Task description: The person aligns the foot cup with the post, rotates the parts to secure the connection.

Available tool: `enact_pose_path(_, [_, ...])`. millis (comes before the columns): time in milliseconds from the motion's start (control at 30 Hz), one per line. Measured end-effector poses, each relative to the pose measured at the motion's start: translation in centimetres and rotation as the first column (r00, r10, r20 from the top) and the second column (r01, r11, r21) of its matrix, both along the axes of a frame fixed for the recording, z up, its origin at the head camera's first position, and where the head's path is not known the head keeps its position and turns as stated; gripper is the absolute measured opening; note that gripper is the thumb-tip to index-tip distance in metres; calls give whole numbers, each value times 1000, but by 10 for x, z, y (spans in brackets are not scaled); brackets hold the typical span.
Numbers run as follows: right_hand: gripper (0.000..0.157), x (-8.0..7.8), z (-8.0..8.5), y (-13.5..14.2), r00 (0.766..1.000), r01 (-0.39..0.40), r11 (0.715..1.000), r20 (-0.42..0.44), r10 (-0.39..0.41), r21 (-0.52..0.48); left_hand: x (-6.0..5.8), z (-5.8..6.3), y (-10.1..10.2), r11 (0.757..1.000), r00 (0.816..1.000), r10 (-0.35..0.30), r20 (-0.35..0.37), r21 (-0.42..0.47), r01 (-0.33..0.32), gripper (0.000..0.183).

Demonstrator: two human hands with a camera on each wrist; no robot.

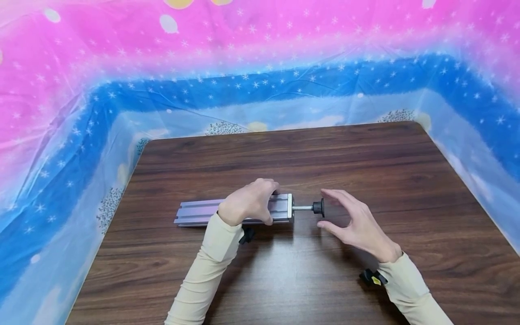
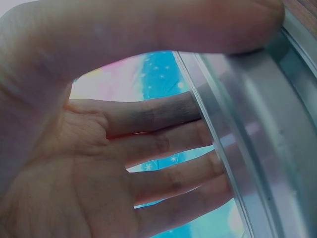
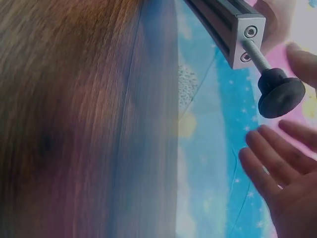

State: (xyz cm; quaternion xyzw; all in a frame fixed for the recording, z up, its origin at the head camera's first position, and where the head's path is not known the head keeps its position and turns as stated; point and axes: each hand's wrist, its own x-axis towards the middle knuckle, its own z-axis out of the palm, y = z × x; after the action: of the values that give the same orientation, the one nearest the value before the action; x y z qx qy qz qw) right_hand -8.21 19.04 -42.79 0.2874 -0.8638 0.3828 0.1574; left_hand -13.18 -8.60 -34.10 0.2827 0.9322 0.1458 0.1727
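My left hand (image 1: 249, 202) grips a silver aluminium profile (image 1: 201, 211) near its right end, thumb on the near side and fingers over the far side. In the left wrist view the thumb presses on the grooved profile (image 2: 270, 129), with the fingers partly hidden behind it. A pale end plate (image 3: 241, 37) with two screws caps the profile. From it a threaded stem (image 1: 302, 208) sticks out to the right, ending in a black levelling foot (image 1: 318, 208). Around the foot, apart from it, my right hand (image 1: 361, 225) is held with thumb and fingers spread.
The profile lies across the middle of a dark wood-grain table (image 1: 284, 158). A pink and blue snowflake cloth (image 1: 260, 85) hangs behind the table and along its sides. Black camera mounts are strapped at both wrists.
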Motion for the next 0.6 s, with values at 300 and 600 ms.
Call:
enact_pose_path(300, [58, -2, 0, -2, 994, -51, 998, -103, 48, -23, 1, 0, -2, 1000, 1000, -14, -1, 8, 14, 55])
enact_pose_path(600, [52, 1, 0, -3, 997, -22, 1000, -78, 22, -3, 1, 0, -5, 999, 999, -34, -7, 20, 34, 57])
